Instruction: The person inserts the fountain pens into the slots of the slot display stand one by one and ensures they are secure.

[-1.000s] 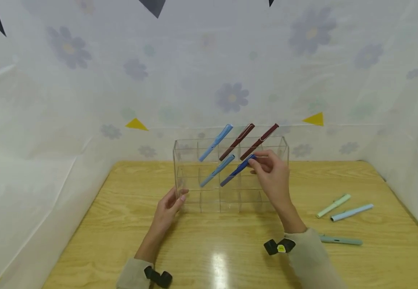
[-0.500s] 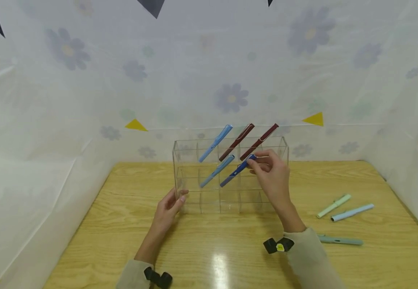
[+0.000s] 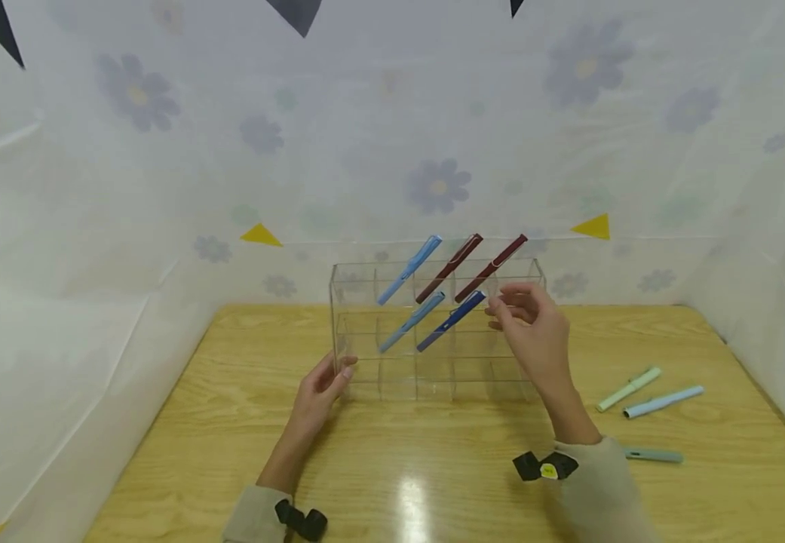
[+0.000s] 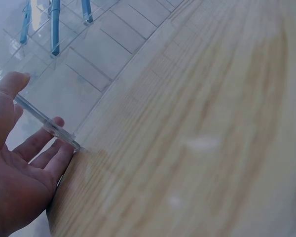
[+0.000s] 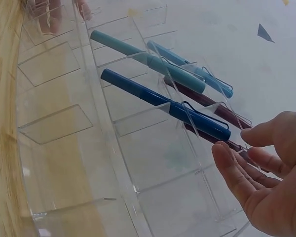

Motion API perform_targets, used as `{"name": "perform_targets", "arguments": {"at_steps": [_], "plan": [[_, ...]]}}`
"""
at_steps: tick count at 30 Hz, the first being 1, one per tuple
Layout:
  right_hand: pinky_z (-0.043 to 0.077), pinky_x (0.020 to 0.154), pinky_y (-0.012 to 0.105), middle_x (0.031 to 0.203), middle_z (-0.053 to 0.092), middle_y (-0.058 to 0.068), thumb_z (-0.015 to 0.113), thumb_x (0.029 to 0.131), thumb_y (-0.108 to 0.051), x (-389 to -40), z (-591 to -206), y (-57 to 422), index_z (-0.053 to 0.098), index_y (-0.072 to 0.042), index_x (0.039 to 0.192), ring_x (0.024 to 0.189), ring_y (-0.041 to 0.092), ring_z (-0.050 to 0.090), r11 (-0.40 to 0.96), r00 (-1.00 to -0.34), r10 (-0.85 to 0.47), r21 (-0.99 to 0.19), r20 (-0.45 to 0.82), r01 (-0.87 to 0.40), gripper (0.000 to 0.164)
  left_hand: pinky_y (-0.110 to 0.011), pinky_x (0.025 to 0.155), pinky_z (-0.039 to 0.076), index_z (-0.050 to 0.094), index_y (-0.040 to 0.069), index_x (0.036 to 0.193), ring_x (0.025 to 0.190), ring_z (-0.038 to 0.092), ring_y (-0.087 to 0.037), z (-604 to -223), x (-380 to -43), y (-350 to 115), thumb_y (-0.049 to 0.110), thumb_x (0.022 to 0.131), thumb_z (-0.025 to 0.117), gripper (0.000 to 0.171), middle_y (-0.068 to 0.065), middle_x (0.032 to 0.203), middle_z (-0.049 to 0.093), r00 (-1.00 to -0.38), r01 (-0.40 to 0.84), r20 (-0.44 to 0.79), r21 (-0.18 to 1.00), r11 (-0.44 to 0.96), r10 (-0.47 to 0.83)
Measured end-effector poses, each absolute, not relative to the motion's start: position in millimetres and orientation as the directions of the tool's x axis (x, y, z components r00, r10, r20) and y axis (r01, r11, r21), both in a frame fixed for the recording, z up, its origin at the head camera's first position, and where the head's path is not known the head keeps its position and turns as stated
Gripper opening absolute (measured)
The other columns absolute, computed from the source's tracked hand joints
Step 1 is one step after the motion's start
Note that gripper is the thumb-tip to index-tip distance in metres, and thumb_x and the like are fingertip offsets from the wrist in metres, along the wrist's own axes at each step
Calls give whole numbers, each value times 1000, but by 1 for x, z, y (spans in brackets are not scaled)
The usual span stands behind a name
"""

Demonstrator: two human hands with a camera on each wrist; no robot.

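A clear acrylic pen holder (image 3: pixel 333 317) with rows of compartments stands on the table. My left hand (image 3: pixel 319 390) holds its lower left end, the thumb in front and the fingers round the side panel in the left wrist view. A dark blue pen (image 3: pixel 451 322) leans in the middle row, beside a lighter blue pen (image 3: pixel 412 322). Above them lean a light blue pen (image 3: pixel 410 270) and two dark red pens (image 3: pixel 449 269). My right hand (image 3: pixel 535 328) is just right of the dark blue pen's cap end, fingers relaxed and holding nothing; the right wrist view shows a small gap.
To the right on the wooden table (image 3: pixel 392 467) lie a light green pen (image 3: pixel 630 389), a pale blue pen (image 3: pixel 663 402) and a grey-green pen (image 3: pixel 657 455), partly hidden by the right sleeve (image 3: pixel 602 490). A flower-patterned sheet (image 3: pixel 365 151) surrounds the table.
My right hand has let go of the dark blue pen and moved a little to the right. The pen stays leaning in its compartment. My left hand keeps its hold.
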State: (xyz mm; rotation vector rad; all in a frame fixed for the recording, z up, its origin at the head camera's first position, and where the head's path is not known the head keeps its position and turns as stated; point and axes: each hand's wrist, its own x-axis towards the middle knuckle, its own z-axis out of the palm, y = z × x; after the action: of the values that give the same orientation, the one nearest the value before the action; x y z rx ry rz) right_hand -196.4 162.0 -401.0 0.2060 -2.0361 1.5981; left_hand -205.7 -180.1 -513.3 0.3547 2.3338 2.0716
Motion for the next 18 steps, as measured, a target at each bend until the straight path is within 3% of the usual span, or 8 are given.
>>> {"name": "perform_targets", "arguments": {"at_steps": [7, 18], "plan": [[60, 69, 30, 104, 71, 24, 67, 100, -7, -182, -396, 185, 62, 5, 119, 83, 12, 74, 291, -866, 142, -856, 480, -427, 23, -32, 94, 51, 47, 7, 153, 130, 57, -36, -514, -207, -181, 20, 106, 61, 52, -16, 137, 64, -975, 152, 134, 984, 95, 177], [58, 71, 22, 105, 73, 1, 68, 100, -10, -158, -396, 240, 63, 2, 123, 87, 7, 71, 434, -870, 174, -829, 461, -353, 26, -26, 93, 51, 48, 2, 151, 130, 57, -39, -513, -207, -180, 15, 105, 61, 50, -22, 135, 63, -973, 168, 154, 983, 70, 175]]}}
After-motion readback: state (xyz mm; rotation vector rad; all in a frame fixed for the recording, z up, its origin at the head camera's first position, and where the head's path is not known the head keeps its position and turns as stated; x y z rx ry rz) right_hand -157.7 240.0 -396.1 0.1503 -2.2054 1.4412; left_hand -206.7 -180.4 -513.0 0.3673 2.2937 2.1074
